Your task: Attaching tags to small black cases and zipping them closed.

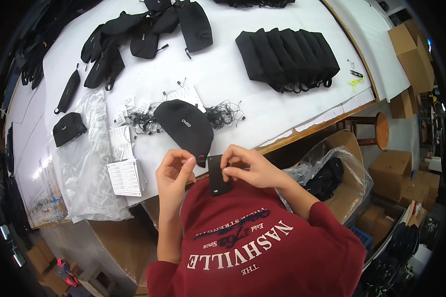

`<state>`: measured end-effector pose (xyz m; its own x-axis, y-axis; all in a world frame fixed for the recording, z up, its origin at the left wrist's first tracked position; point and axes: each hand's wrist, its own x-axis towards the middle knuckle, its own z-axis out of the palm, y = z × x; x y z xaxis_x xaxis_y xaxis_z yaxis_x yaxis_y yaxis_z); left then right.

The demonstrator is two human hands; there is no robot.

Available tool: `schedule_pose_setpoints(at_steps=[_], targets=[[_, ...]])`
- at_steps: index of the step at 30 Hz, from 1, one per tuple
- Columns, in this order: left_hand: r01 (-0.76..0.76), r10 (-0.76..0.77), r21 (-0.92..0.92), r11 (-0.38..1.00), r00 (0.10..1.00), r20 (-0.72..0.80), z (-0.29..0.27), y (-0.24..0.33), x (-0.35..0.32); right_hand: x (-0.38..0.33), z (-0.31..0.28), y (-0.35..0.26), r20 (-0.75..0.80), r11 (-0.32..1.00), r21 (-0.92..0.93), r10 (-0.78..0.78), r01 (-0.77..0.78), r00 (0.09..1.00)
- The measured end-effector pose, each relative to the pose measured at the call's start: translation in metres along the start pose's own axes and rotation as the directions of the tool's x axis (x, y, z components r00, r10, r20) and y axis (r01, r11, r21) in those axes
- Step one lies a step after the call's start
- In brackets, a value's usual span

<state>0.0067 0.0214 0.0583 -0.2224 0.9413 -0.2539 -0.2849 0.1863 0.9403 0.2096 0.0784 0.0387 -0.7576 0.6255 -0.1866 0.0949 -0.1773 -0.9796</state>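
The left hand (176, 173) is curled, thumb and forefinger close together; whether it grips a fine cord, I cannot tell. The right hand (250, 168) pinches a black tag (218, 180) between thumb and fingers. The black pouch (183, 121) lies on the desk (272, 111) just beyond both hands, its narrow end pointing down between them. A slack pinch could drop the tag, since it hangs past the near edge. Tugging bodyward could pull the pouch off too. The tangled cords (223, 115) beyond the right hand might snag if the pouch drags them, and a leftward elbow could scatter the white cards (125, 178) beside the left hand.
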Motion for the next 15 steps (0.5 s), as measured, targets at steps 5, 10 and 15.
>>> schedule_pose_setpoints(at_steps=[5, 10, 15], targets=[[0.040, -0.042, 0.042, 0.998, 0.997, 0.066, -0.002, 0.002, -0.001, 0.007, 0.013, -0.003, -0.123, 0.943, 0.323, -0.047, 0.084, 0.991], [0.003, -0.005, 0.061, 0.998, 0.999, 0.041, 0.006, -0.003, -0.004, 0.017, 0.015, -0.010, -0.235, 0.911, 0.402, 0.009, 0.089, 0.972], [-0.008, 0.007, 0.049, 0.999, 1.000, 0.015, 0.014, -0.008, -0.005, 0.025, 0.019, -0.011, -0.332, 0.896, 0.439, 0.094, 0.066, 0.938]])
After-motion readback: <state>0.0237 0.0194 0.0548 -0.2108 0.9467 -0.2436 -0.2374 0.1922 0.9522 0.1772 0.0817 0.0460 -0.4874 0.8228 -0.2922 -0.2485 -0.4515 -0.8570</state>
